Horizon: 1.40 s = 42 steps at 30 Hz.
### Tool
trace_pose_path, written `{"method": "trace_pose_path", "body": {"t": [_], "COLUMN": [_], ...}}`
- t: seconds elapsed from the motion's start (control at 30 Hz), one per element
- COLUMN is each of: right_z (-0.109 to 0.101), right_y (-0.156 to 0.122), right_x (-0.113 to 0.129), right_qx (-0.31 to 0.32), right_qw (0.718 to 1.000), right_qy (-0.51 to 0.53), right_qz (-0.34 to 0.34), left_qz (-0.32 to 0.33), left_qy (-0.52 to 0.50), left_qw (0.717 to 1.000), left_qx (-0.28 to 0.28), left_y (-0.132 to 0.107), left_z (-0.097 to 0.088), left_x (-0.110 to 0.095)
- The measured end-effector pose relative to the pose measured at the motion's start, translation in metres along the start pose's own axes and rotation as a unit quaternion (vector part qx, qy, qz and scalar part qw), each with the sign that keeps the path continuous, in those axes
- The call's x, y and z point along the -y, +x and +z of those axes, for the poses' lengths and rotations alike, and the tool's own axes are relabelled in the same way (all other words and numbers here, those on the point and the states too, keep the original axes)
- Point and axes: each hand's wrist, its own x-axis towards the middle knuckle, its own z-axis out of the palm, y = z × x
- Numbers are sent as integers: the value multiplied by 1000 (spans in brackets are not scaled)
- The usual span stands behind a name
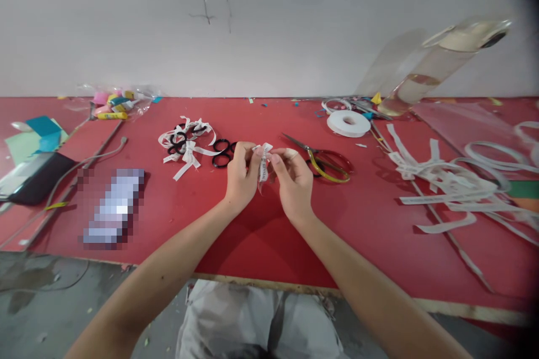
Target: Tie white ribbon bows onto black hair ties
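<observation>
Between my two hands, above the red table, is a short white printed ribbon (264, 170) bunched into what looks like a knot or bow. My left hand (244, 176) pinches it from the left, and my right hand (292, 179) pinches it from the right. Just left of my left hand lie black hair ties (222, 160). Farther left is a pile of black hair ties with white ribbon bows (185, 143). Scissors (324, 160) with yellow-edged handles lie right of my right hand, their blades pointing up-left.
Loose white ribbon strips (446, 185) spread over the right side, near a ribbon roll (349, 124) and a tall bottle of liquid (415, 87). A blurred phone (113, 207), a cable (90, 160) and a dark case (40, 179) lie left. The table's front edge (261, 283) is close to me.
</observation>
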Motion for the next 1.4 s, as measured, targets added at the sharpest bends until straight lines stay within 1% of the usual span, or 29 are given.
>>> {"method": "trace_pose_path", "body": {"t": [0.07,0.13,0.23,0.43,0.73,1.03,1.23,1.4], "right_z": [-1,-1,-2,-3,-4,-4,-4,-3], "right_y": [1,2,4,6,5,6,5,7], "right_x": [0,-2,-5,-10,-9,-10,-9,-8], "right_qx": [-1,0,7,47,18,22,57,59], "right_qw": [1000,1000,999,993,997,994,988,974], "right_qy": [-1,3,25,72,61,92,101,164], "right_qz": [9,28,46,80,47,59,103,143], "left_qz": [-2,0,5,21,13,6,14,11], "left_qy": [-4,-9,-17,-31,-37,-36,-23,-14], "left_qw": [1000,999,999,998,998,998,998,998], "left_qx": [26,40,45,46,49,48,49,60], "left_y": [-1,-1,-1,0,0,0,1,1], "left_z": [1,1,1,1,1,0,0,-1], "left_x": [0,0,2,4,1,4,5,4]}}
